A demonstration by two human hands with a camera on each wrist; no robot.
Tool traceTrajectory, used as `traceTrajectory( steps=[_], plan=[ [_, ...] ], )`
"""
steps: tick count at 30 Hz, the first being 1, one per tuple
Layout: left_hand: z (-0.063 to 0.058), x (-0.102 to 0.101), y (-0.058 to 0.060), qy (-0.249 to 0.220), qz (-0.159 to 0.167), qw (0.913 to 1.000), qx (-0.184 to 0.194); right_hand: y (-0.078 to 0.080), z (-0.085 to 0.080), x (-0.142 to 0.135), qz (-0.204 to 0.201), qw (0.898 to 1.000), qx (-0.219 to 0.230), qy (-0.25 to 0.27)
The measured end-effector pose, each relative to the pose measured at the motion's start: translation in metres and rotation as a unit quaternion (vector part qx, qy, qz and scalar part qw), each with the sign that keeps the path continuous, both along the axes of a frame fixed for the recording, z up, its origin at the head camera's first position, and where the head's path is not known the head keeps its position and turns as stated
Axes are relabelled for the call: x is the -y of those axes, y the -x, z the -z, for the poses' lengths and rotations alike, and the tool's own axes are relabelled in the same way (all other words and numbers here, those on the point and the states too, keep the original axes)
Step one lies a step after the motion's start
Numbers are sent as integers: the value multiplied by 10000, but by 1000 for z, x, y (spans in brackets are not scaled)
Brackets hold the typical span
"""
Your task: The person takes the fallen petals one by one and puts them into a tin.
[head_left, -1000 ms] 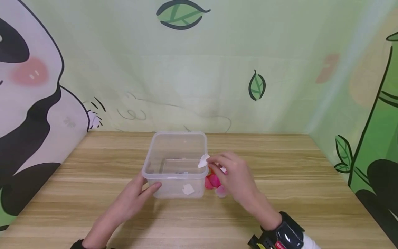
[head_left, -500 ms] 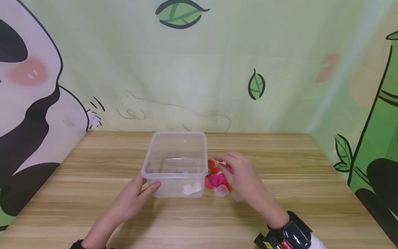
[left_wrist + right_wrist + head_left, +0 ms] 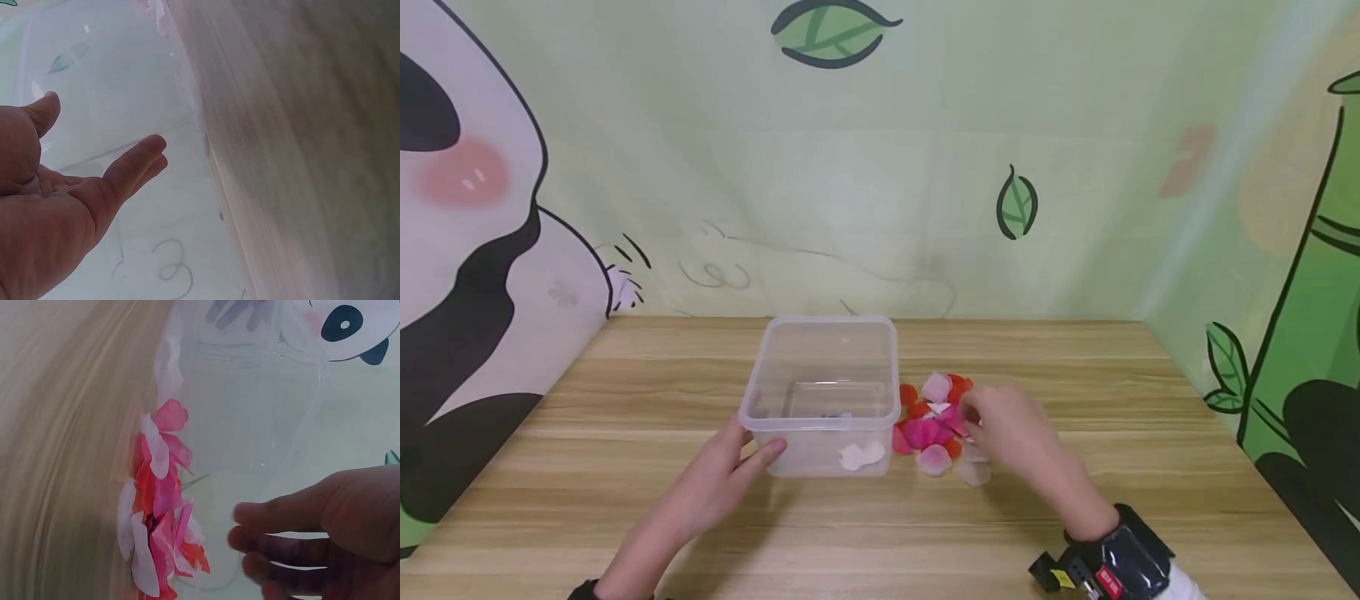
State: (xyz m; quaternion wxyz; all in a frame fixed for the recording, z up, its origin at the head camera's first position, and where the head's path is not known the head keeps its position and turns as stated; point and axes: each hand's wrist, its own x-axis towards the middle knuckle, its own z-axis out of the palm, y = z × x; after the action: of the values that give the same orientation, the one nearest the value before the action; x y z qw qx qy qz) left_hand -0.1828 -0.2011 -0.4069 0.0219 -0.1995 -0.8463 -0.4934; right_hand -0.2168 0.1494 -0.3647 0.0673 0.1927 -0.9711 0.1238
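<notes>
A clear plastic box (image 3: 820,423) stands on the wooden table with its top uncovered. White petals (image 3: 861,455) show through its front wall, at the bottom right. My left hand (image 3: 722,483) rests against the box's left side, thumb on the front corner; the left wrist view shows its fingers (image 3: 128,165) straight. Right of the box lies a loose pile of petals (image 3: 921,432) in pink, red, magenta and white. Over the pile's right edge is my right hand (image 3: 1011,425); the right wrist view shows its fingers (image 3: 287,509) slightly bent, apart from the petals, with nothing between them.
Pale petals (image 3: 975,472) lie at the near right edge of the pile. Behind the table (image 3: 1060,358) hangs a green backdrop (image 3: 880,192) with leaves and a panda printed on it.
My right hand has let a white petal drop into the box, where it lies beside another. It has then moved right, over the pile. My left hand stays at the box.
</notes>
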Motion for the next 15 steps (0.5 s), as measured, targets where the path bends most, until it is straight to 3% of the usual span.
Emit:
traceTrajectory(
  steps=[7, 15],
  plan=[
    [-1, 1, -1, -1, 20, 10000, -3, -2, 4, -6, 9, 9971, 719, -235],
    [0, 1, 0, 38, 31, 9999, -113, 0, 14, -10, 21, 9929, 1055, -545]
  ],
)
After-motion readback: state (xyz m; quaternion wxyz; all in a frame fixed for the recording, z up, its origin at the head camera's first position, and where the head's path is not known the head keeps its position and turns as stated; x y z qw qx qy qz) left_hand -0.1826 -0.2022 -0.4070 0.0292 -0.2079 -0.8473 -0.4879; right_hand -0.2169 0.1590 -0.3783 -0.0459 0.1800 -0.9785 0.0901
